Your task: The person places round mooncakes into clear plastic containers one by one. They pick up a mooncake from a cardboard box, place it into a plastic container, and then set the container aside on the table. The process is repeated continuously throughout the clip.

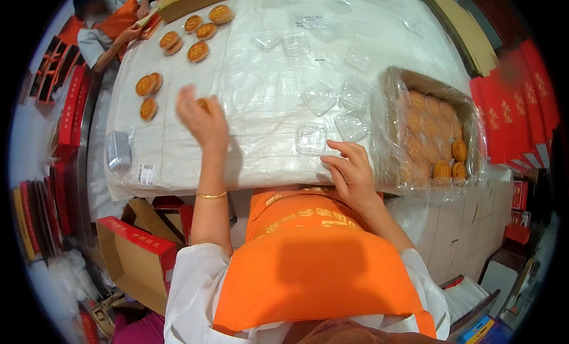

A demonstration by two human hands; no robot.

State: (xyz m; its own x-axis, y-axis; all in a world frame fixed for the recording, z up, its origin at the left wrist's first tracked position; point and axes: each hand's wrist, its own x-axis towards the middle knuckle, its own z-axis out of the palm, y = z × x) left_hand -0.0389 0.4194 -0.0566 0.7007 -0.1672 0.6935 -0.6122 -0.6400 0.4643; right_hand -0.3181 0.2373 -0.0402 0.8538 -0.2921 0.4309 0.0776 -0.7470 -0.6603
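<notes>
My left hand is over the left part of the table, slightly blurred. A golden-brown mooncake shows between its thumb and fingers, partly hidden; whether the hand grips it is unclear. To the left are a single mooncake and an overlapping pair. My right hand has its fingers apart and holds nothing. Its fingertips are beside a clear plastic tray near the front edge. More clear trays lie just beyond. A plastic-lined cardboard box of mooncakes stands to the right.
White woven sheeting covers the table. Several mooncakes lie at the far left, near an open carton. A co-worker stands there. A silver tin sits at the left edge. Red boxes line the right side.
</notes>
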